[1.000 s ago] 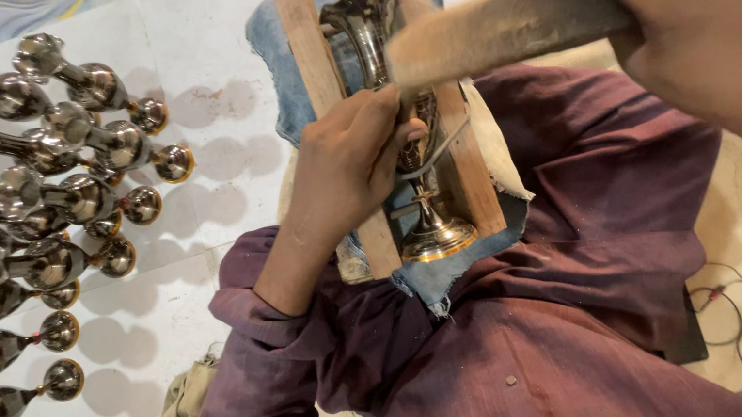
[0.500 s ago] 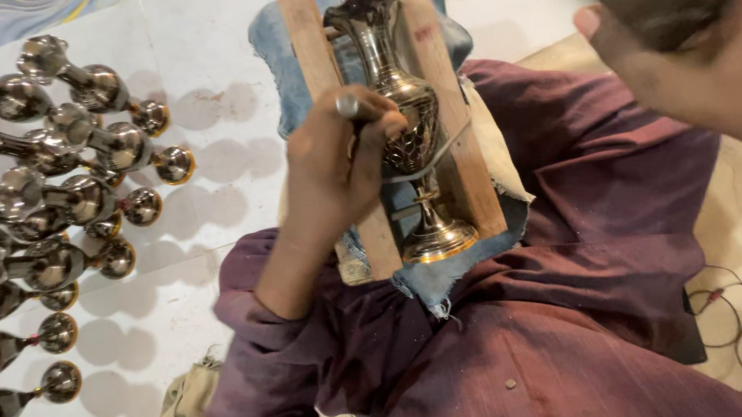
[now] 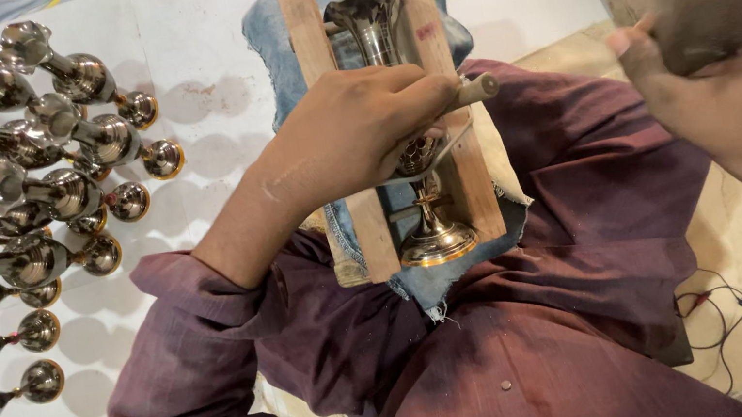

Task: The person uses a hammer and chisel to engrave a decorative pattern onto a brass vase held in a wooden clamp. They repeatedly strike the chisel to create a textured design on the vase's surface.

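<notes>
One blow has landed: the right hand [image 3: 733, 76] has lifted, apparently clenching a blurred hammer [image 3: 712, 0]; the left hand [image 3: 360, 132] still grips the thin metal punch [image 3: 476, 90] against the dark brass pedestal vase [image 3: 412, 153].

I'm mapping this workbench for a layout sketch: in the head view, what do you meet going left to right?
Rows of dark metal vases lying on the white floor → left hand gripping a thin chisel → brass-footed vase between two wooden slats → blurred right hand holding a hammer.

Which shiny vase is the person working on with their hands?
The brass vase lying between two wooden slats on the lap, under the left hand. All the other vases lie untouched on the floor.
</notes>
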